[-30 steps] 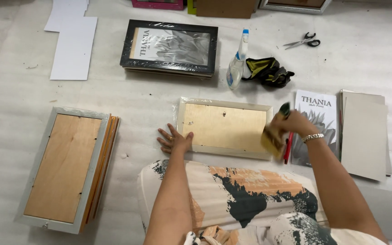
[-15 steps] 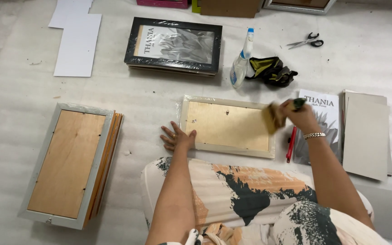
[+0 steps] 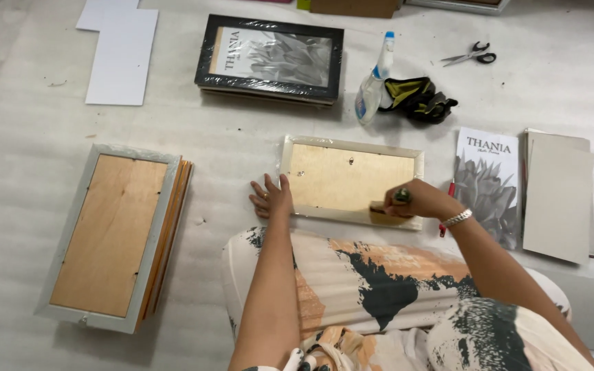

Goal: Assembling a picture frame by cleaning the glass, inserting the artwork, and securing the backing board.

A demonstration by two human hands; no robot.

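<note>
Centre-frame, I see my left hand [image 3: 271, 199] flat and open against the left end of a pale wooden picture frame [image 3: 350, 180] lying face-down on the floor, long axis left-right; my right hand [image 3: 417, 201] clasps a small yellow block [image 3: 388, 218] on its lower right rail.

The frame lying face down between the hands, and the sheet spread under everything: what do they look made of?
The frame has a matt tan back panel, probably fibreboard or thin wood, with a pale rim under glinting clear wrap. The left hand steadies it. The floor sheet looks like white ribbed foam, judging by its fine ridges.
</note>
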